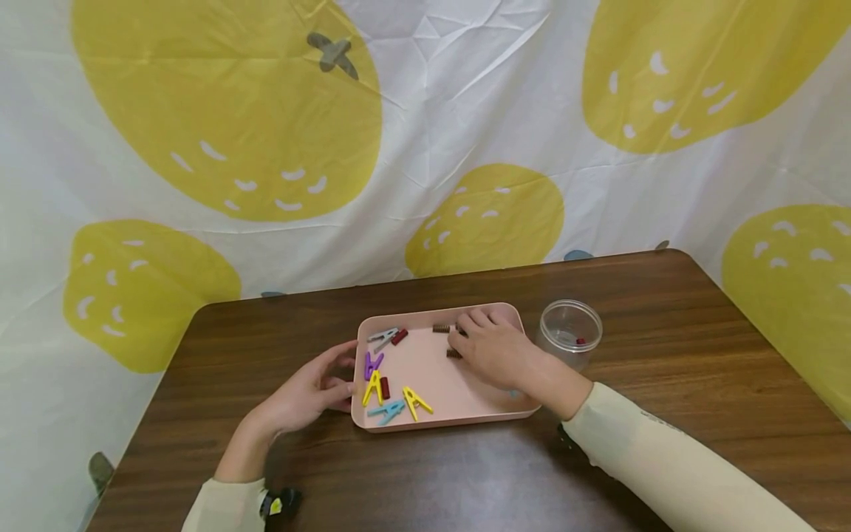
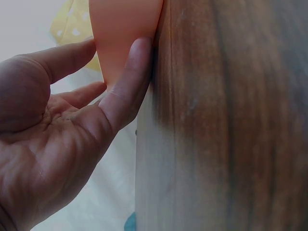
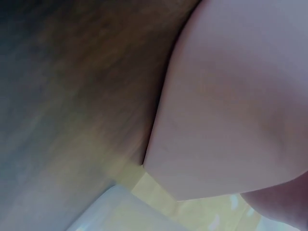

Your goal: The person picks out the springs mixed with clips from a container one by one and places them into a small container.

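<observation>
A pink tray (image 1: pixel 459 410) lies on the table. My left hand (image 1: pixel 312 388) touches its left end from outside; in the left wrist view the fairly straight fingers (image 2: pixel 126 96) rest against the tray wall (image 2: pixel 122 33). My right hand (image 1: pixel 495 351) reaches down into the tray's far right part, fingertips among small dark-brown ribbed pieces (image 1: pixel 441 328); whether it grips one I cannot tell. Along the tray's left side lie a grey clothespin (image 1: pixel 384 337), a purple clothespin (image 1: pixel 372 365), two yellow clothespins (image 1: pixel 415 403), a light blue clothespin (image 1: pixel 388 411) and dark red pieces (image 1: pixel 385 388).
Right of the tray stands a clear round jar (image 1: pixel 570 325) with a small red piece (image 1: pixel 580 340) inside. A bit of light blue (image 1: pixel 514 394) shows by my right wrist. Behind the brown wooden table (image 1: pixel 698 355) hangs a white cloth (image 1: pixel 425 96) with yellow fruit shapes.
</observation>
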Motion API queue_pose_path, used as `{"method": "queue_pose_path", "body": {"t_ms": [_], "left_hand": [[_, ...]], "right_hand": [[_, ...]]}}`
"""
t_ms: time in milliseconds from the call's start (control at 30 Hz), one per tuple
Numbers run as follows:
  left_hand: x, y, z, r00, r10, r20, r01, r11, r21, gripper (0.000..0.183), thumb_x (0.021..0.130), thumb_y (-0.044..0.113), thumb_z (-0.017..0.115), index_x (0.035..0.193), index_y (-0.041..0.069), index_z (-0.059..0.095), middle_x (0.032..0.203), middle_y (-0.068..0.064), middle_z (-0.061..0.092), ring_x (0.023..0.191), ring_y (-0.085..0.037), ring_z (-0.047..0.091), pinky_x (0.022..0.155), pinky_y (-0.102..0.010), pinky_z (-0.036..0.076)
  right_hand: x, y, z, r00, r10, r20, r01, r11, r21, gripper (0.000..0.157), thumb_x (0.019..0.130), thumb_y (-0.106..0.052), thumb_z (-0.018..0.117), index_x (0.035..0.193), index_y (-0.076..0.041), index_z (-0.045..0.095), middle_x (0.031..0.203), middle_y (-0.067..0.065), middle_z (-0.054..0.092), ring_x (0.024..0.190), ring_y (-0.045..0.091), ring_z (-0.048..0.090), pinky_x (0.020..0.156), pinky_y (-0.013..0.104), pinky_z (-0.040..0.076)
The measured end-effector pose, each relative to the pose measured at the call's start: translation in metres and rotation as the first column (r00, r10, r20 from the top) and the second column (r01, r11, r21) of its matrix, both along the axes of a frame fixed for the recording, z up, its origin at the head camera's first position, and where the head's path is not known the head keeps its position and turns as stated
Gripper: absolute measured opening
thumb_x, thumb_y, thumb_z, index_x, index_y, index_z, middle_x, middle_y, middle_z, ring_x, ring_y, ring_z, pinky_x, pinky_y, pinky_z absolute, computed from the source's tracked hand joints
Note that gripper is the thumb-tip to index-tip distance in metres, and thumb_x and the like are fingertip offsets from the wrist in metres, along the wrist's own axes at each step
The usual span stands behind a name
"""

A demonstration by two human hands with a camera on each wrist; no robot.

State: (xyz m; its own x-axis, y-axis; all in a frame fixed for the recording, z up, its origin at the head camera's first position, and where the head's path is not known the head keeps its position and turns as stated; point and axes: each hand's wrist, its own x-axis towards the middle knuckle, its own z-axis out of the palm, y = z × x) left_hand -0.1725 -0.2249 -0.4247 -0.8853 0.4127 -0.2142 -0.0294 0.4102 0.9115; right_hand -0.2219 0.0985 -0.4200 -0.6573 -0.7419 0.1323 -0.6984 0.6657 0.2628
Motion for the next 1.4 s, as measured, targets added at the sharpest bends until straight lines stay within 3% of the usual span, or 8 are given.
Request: {"method": "queue_pose_path", "body": {"t_ms": [200, 567, 767, 1100, 1267, 1400], "left_hand": [[0.000, 0.001, 0.001, 1.000, 0.003, 0.013, -0.003, 1.000, -0.013, 0.068, 0.087, 0.015, 0.061, 0.143, 0.024, 0.023, 0.129, -0.007, 0.042, 0.094, -0.024, 0.061, 0.076, -0.035, 0.054], [0.009, 0.009, 0.025, 0.999, -0.009, 0.035, 0.009, 1.000, -0.007, 0.068, 0.088, 0.011, 0.059, 0.144, 0.017, 0.020, 0.132, -0.014, 0.039, 0.098, -0.029, 0.059, 0.079, -0.038, 0.052], [0.009, 0.009, 0.024, 0.999, -0.007, 0.034, 0.007, 1.000, -0.003, 0.068, 0.088, 0.010, 0.059, 0.144, 0.017, 0.021, 0.131, -0.014, 0.039, 0.097, -0.030, 0.059, 0.079, -0.038, 0.052], [0.009, 0.008, 0.024, 0.999, -0.004, 0.037, 0.005, 1.000, -0.011, 0.068, 0.088, 0.011, 0.059, 0.144, 0.018, 0.021, 0.131, -0.013, 0.039, 0.098, -0.030, 0.059, 0.078, -0.035, 0.053], [0.007, 0.008, 0.022, 0.999, -0.006, 0.036, 0.006, 1.000, -0.010, 0.068, 0.088, 0.011, 0.059, 0.144, 0.019, 0.021, 0.132, -0.013, 0.039, 0.098, -0.029, 0.059, 0.078, -0.035, 0.053], [0.003, 0.004, 0.012, 1.000, -0.003, 0.026, 0.003, 1.000, -0.007, 0.068, 0.088, 0.012, 0.059, 0.144, 0.021, 0.022, 0.131, -0.011, 0.040, 0.096, -0.028, 0.060, 0.077, -0.035, 0.053]], "right_hand": [[-0.001, -0.003, -0.002, 1.000, 0.006, -0.003, -0.006, 1.000, 0.009, 0.023, 0.090, -0.038, 0.053, 0.105, -0.021, 0.056, 0.107, 0.004, 0.050, 0.108, 0.026, 0.043, 0.088, 0.044, 0.037], [0.000, -0.003, -0.001, 1.000, 0.017, -0.026, -0.017, 1.000, 0.019, 0.028, 0.091, -0.037, 0.052, 0.109, -0.017, 0.057, 0.110, 0.004, 0.050, 0.111, 0.025, 0.043, 0.095, 0.043, 0.036], [0.004, -0.002, 0.002, 0.997, 0.047, -0.055, -0.047, 0.999, 0.008, 0.027, 0.092, -0.033, 0.050, 0.109, -0.013, 0.058, 0.108, 0.005, 0.051, 0.108, 0.026, 0.045, 0.100, 0.041, 0.033], [0.012, 0.003, 0.019, 0.992, 0.068, -0.105, -0.070, 0.997, -0.020, 0.022, 0.093, -0.027, 0.048, 0.105, -0.011, 0.057, 0.105, 0.005, 0.051, 0.105, 0.025, 0.045, 0.095, 0.038, 0.036], [0.016, 0.007, 0.027, 0.987, 0.064, -0.146, -0.072, 0.996, -0.048, 0.021, 0.092, -0.027, 0.048, 0.104, -0.012, 0.056, 0.104, 0.005, 0.050, 0.099, 0.024, 0.046, 0.083, 0.037, 0.039], [0.018, 0.012, 0.034, 0.988, 0.050, -0.143, -0.057, 0.998, -0.041, 0.023, 0.092, -0.028, 0.050, 0.107, -0.013, 0.056, 0.106, 0.004, 0.049, 0.097, 0.024, 0.044, 0.077, 0.037, 0.039]]}}
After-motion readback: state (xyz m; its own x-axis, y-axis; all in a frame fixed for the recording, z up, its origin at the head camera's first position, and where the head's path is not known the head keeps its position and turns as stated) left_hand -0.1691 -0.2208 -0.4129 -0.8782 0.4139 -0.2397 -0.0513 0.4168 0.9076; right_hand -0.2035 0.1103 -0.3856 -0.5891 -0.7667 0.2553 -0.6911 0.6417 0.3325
